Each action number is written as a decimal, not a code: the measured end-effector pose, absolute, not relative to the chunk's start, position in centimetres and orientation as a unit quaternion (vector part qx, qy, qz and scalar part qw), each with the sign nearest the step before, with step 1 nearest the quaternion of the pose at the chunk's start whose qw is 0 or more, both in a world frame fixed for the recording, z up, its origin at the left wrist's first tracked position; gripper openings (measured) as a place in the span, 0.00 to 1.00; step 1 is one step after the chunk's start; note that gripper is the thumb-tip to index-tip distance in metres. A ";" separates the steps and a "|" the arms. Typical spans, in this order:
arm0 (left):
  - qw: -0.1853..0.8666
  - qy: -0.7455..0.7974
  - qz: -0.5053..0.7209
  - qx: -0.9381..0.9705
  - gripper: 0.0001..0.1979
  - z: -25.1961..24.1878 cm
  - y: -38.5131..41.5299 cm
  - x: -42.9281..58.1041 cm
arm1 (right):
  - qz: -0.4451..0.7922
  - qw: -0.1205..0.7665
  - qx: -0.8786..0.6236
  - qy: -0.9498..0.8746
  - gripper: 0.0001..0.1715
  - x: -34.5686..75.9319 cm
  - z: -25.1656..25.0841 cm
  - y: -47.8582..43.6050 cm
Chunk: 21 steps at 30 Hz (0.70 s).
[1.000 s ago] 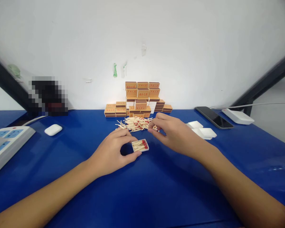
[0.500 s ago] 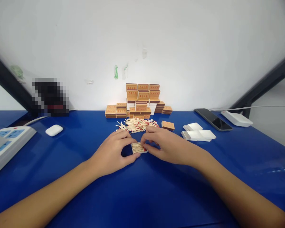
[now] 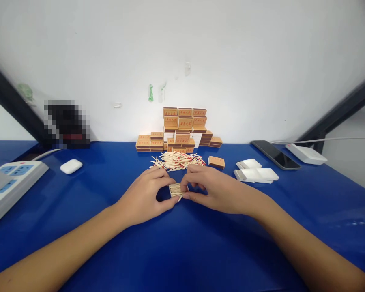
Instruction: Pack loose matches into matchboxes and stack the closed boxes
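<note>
A small white matchbox tray filled with matches lies on the blue table between my hands. My left hand is closed on its left end, with the thumb at the near edge and the fingers at the far edge. My right hand bends over the tray's right end, thumb and fingers pinched around matches. One match slants over the near edge by the thumb. The right fingers cover part of the tray. A heap of loose matches with red heads lies just beyond both hands.
Behind the heap, orange matchboxes stand stacked against the wall. A single matchbox sits right of the heap. Farther right are white empty trays, a phone and a white device. At left are an earbud case and a power strip.
My right thumb has shifted slightly down and towards the near edge of the tray, where a match now slants out. The left hand keeps its hold. The whole view has shifted slightly.
</note>
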<state>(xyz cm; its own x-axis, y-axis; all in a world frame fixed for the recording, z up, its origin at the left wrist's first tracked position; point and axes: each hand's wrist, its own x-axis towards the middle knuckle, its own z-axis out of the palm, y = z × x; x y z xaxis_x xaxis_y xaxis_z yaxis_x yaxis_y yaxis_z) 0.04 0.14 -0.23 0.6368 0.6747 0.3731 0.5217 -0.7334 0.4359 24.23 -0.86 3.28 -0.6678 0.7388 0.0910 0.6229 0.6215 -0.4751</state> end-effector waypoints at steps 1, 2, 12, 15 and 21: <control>0.145 0.335 0.262 0.893 0.11 -0.2 0.2 0.0 | 0.211 0.139 -0.377 -0.891 0.03 24.2 3.2 -0.8; 0.144 0.335 0.260 0.894 0.11 -0.2 0.2 0.1 | 0.214 0.139 -0.374 -0.892 0.04 24.2 3.1 -0.8; 0.140 0.329 0.255 0.898 0.12 -0.4 -0.1 0.0 | 0.194 0.164 -0.394 -0.883 0.05 23.6 2.5 -0.7; 0.144 0.329 0.256 0.898 0.12 -0.3 0.0 -0.1 | 0.202 0.159 -0.392 -0.883 0.06 23.7 2.5 -0.7; 0.146 0.332 0.256 0.896 0.12 -0.4 0.0 -0.1 | 0.235 0.133 -0.382 -0.884 0.05 24.1 2.8 -0.7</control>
